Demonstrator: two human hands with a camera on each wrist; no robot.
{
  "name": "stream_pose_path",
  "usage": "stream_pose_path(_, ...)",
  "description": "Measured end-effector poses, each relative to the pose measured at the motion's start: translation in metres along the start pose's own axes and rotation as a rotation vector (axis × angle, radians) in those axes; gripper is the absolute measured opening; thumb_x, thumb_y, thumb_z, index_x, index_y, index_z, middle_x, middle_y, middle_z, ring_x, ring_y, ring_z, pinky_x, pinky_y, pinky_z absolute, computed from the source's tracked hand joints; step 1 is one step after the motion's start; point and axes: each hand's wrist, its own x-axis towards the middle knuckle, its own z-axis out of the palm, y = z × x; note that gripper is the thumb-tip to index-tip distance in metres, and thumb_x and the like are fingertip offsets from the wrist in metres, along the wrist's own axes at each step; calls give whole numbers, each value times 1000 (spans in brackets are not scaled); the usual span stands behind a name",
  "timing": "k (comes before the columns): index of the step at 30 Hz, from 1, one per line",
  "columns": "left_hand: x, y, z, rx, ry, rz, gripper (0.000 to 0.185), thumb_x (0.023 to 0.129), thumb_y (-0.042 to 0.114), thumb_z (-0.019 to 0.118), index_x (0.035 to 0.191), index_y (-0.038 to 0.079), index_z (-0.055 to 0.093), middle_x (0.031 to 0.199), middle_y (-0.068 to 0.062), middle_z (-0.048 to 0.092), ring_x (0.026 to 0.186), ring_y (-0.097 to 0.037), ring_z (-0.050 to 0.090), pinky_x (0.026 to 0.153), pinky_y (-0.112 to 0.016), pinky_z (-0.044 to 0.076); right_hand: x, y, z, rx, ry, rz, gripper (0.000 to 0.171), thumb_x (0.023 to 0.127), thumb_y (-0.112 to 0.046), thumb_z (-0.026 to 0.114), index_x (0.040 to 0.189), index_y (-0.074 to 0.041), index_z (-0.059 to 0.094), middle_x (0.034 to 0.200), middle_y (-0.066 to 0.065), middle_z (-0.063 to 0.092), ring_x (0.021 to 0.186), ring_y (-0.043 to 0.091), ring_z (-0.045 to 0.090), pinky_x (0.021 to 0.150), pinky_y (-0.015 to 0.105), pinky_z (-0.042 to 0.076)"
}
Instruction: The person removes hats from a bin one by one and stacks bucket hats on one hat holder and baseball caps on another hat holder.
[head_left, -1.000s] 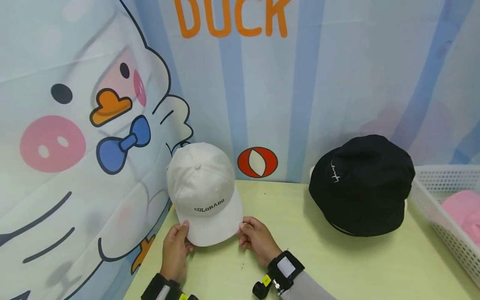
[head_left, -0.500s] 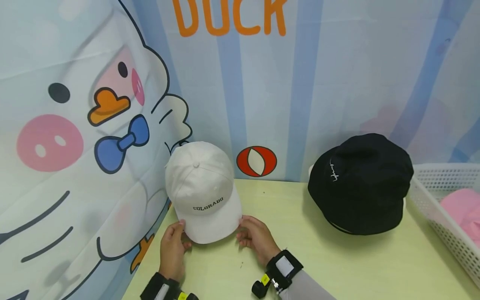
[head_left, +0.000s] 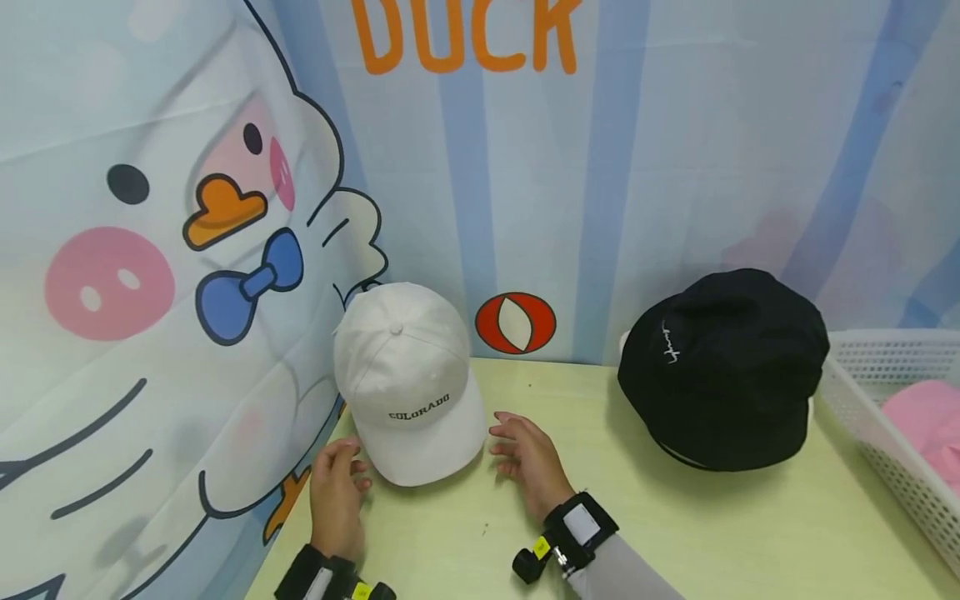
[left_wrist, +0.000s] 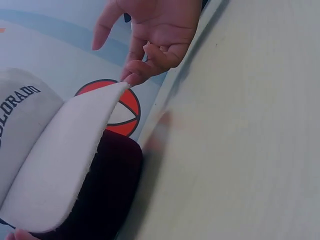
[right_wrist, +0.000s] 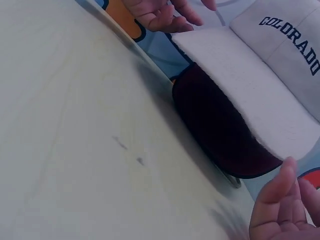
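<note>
A white baseball cap [head_left: 408, 358] lettered COLORADO sits at the back left of the table, its brim toward me. Under that brim, the wrist views show a dark, rounded piece [right_wrist: 215, 120] resembling a second brim. My left hand [head_left: 337, 500] is just left of the brim with loosely bent fingers and holds nothing. On the other side, my right hand [head_left: 532, 462] is held slightly apart from the brim, its fingers relaxed. In the right wrist view, that hand's thumb [right_wrist: 280, 185] appears near the brim's corner.
A black cap [head_left: 723, 375] with white script stands at the right, a bit of white showing behind its edge. Beyond it is a white perforated basket [head_left: 862, 408] holding pink fabric [head_left: 922, 417]. A printed cloth backdrop [head_left: 540, 183] borders the table [head_left: 585, 533].
Both hands have let go of the white cap's brim and moved apart, left hand leftward and right hand rightward. The cap stays in about the same place.
</note>
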Motion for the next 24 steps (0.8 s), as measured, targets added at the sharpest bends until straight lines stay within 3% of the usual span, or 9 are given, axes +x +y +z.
stream_pose_path(5, -7, 11, 5, -44, -3, 55, 20, 106, 26, 48, 117, 11, 53, 110, 0, 50, 86, -14, 49, 67, -24, 47, -1, -10, -5, 28, 49, -26, 43, 98, -39, 60, 117, 0, 60, 87, 0, 62, 71, 10, 59, 62, 24, 48)
stream_pose_path(9, -17, 24, 2, -114, -28, 87, 16, 106, 22, 47, 114, 9, 51, 108, 2, 51, 82, -13, 49, 64, -23, 44, -5, -16, -3, 45, 42, -38, 37, 98, -42, 61, 104, -6, 60, 78, -1, 58, 65, 10, 53, 59, 23, 44)
stream_pose_path(15, -35, 43, 1, -171, -80, 104, 20, 106, 21, 51, 112, 2, 53, 104, 2, 50, 79, -13, 48, 63, -22, 43, -14, -24, 4, 40, -17, -58, 27, 101, -36, 57, 102, -9, 59, 77, -1, 57, 65, 11, 51, 59, 22, 44)
stream_pose_path(24, -59, 69, 27, -216, -193, 155, 14, 105, 15, 51, 108, 1, 53, 89, 0, 51, 75, -14, 48, 62, -24, 42, -35, -53, -2, 121, -42, -162, 17, 104, -23, 51, 100, -8, 59, 76, 0, 56, 63, 11, 50, 60, 23, 44)
